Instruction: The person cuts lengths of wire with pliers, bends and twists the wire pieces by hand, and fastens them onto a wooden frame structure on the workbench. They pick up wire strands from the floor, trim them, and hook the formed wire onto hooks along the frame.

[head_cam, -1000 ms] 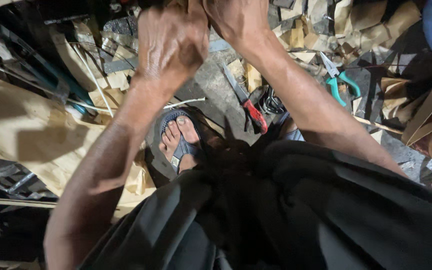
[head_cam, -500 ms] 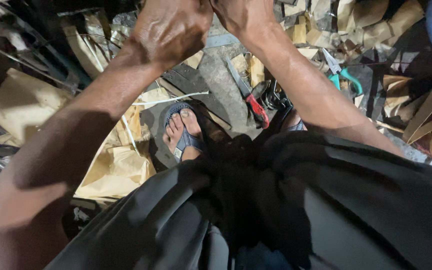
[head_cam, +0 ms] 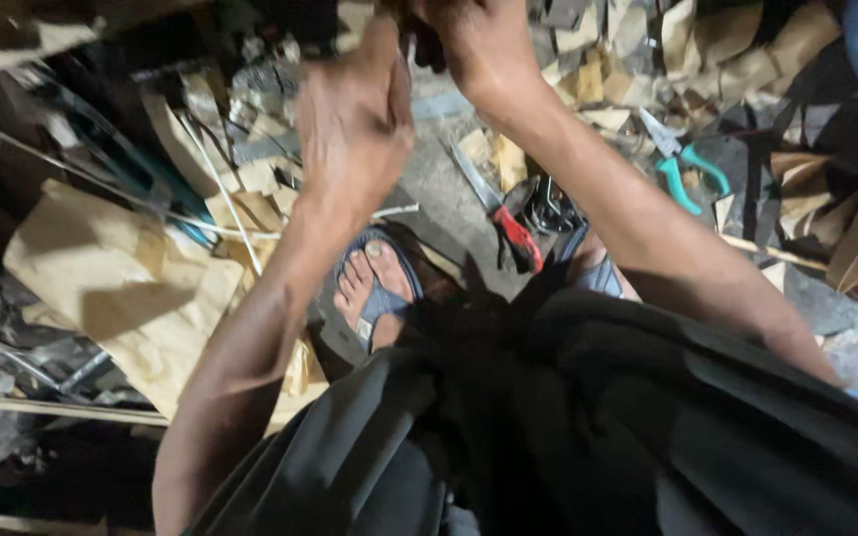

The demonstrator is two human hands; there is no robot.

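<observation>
Head view: left hand (head_cam: 355, 119) curled into loose fist, back toward camera; what it grips cannot be told. Right hand (head_cam: 469, 40) closed, cut by top edge, contents hidden. Both forearms reach forward over knees. Below hands on floor: red-handled cutter (head_cam: 503, 218), sandalled foot (head_cam: 374, 283); teal pliers (head_cam: 682, 164) further right.

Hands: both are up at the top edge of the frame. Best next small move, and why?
Probably bring both hands down into view. The left hand is a closed fist and the right hand is cut by the top edge, so what they grip cannot be seen. The red-handled pliers and teal-handled pliers lie untouched on the floor beyond the sandalled foot.
</observation>
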